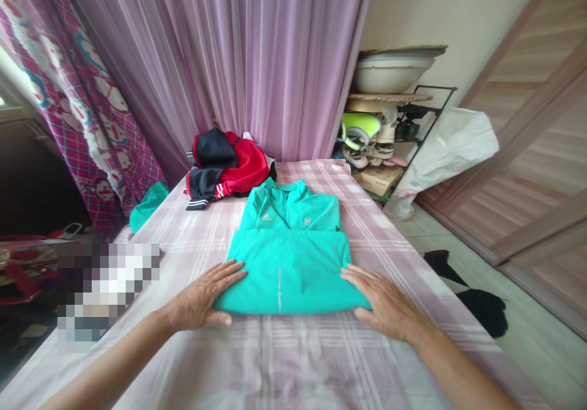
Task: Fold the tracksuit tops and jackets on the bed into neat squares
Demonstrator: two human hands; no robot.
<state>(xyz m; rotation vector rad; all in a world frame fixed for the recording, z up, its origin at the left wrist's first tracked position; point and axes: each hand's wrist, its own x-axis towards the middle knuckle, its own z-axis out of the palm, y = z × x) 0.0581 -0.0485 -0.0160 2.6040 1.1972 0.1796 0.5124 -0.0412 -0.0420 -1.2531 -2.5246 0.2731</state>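
A turquoise jacket (293,263) lies folded in front of me, its collar pointing away and its lower part folded up over the chest. Small pale logos show on the chest, and pale lettering runs along the folded part. My left hand (208,297) rests at the jacket's left edge, fingers stretched out and touching the fabric. On the opposite edge lies my right hand (380,300), its fingers also extended, with the fingertips on the cloth. Neither hand grips anything.
A plaid cloth (192,373) covers the table. Red and navy clothes (229,165) are heaped at the back left, near a purple curtain (275,61). Another turquoise garment (149,207) hangs at the left edge. Right of the table stand a shoe rack (433,122) and a white bag (452,147).
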